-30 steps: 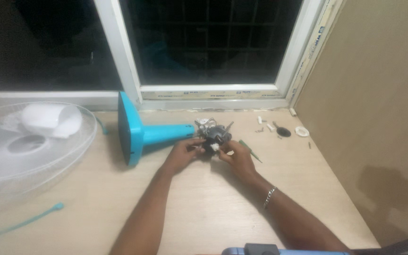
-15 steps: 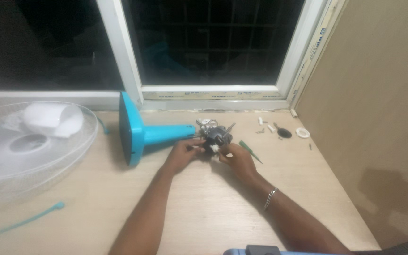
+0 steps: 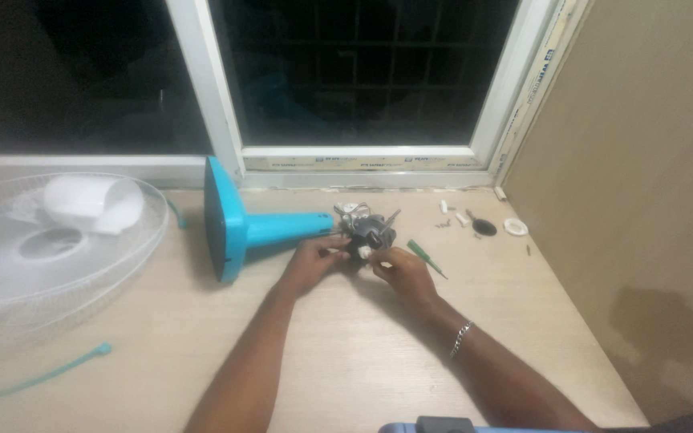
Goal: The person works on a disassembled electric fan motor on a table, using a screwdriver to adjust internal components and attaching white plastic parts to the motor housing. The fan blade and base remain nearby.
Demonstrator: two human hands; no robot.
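Near the table's [image 3: 346, 353] far edge, under the window, the motor [image 3: 369, 231] sits bare on the end of the blue fan stand [image 3: 238, 228], which lies on its side with its base at 9 o'clock. Left hand [image 3: 313, 263] steadies the neck just below it; right hand [image 3: 401, 271] pinches a small white part at the motor's front. It looks dense, stiff and rough-edged, with thin wires that could snap, so the metal body or neck seems the safest hold; a green screwdriver [image 3: 425, 256] lies at 3 o'clock.

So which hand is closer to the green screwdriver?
The right hand. It sits just left of the green screwdriver, almost touching it. The left hand is farther off, on the other side of the fan motor.
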